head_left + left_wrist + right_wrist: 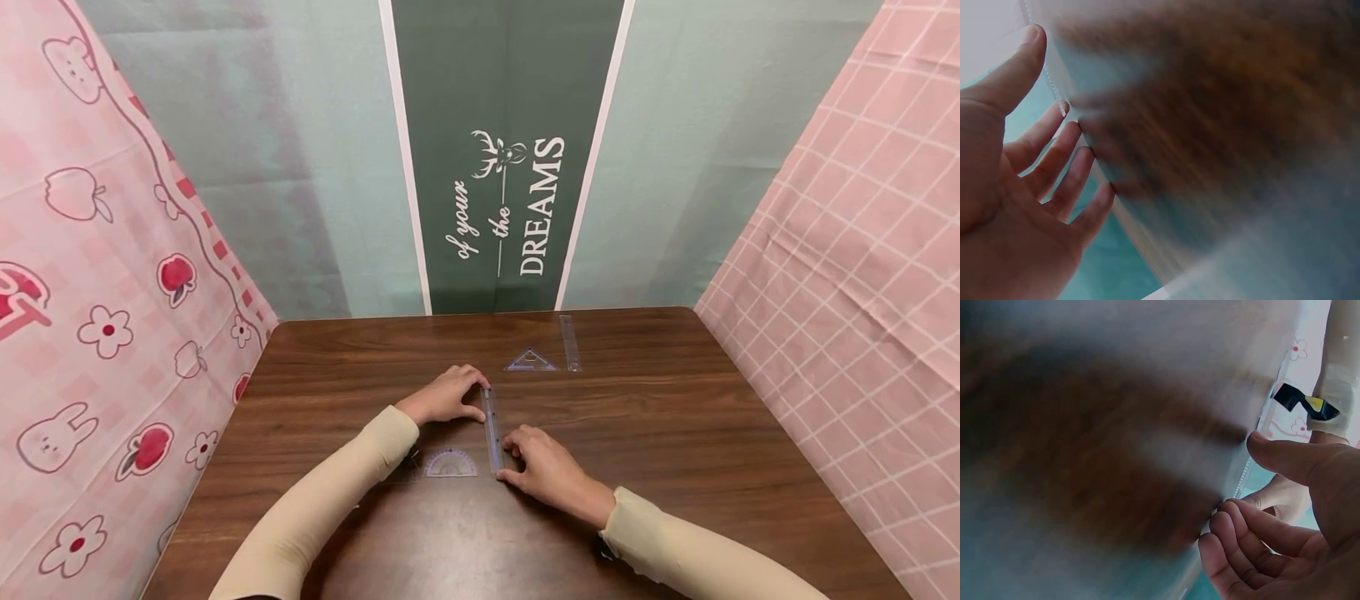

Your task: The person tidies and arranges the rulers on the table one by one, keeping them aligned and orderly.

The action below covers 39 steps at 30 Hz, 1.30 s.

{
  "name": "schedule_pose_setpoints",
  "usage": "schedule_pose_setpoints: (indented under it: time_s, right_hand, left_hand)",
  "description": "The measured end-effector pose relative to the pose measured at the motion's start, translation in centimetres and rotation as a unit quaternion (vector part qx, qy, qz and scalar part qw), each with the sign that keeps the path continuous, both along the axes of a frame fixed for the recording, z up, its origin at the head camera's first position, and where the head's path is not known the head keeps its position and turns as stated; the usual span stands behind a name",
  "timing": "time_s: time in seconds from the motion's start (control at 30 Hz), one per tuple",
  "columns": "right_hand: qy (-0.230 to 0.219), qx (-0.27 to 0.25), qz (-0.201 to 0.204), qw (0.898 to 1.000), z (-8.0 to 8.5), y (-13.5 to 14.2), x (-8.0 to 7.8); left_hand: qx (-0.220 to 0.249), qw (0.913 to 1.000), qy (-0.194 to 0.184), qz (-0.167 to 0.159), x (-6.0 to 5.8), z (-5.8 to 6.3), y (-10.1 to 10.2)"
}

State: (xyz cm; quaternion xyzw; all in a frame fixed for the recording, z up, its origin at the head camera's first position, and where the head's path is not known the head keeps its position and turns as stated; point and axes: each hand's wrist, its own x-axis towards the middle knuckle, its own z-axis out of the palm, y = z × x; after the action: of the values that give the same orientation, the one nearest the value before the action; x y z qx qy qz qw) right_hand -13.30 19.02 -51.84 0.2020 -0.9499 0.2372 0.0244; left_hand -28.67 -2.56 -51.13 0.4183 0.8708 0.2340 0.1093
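Observation:
A clear ruler (492, 433) lies lengthwise on the table between the two hands in the head view. My left hand (447, 395) is at its far end, a fingertip touching the top and the thumb by the left edge. Spread, gently bent fingers of that hand (1041, 169) meet the tabletop in the left wrist view. Beside the ruler's near end is my right hand (551, 471), its thumb touching the lower end and its loosely bent fingers resting by the right edge. A clear protractor (450, 475) lies left of the ruler, flat side toward me.
Toward the back lie a clear set square (529, 365) and a second clear ruler (571, 342). Everything is on a brown wooden table (637, 400). Pink cloth (840, 192) hangs at both sides, and a green curtain (330, 150) stands behind the far edge.

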Motion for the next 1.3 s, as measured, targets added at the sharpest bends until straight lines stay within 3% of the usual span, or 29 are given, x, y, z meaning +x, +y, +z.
schedule_pose_setpoints:
  time_s: [0.4, 1.3]
  right_hand:
    - [0.008, 0.015, 0.008, 1.0, -0.04, -0.13, -0.07]
    - [0.021, 0.019, 0.008, 1.0, 0.15, -0.21, 0.35]
  left_hand:
    - [-0.021, 0.9996, 0.019, 0.002, -0.17, -0.67, 0.31]
    - [-0.019, 0.9998, 0.008, 0.004, 0.33, 0.05, 0.21]
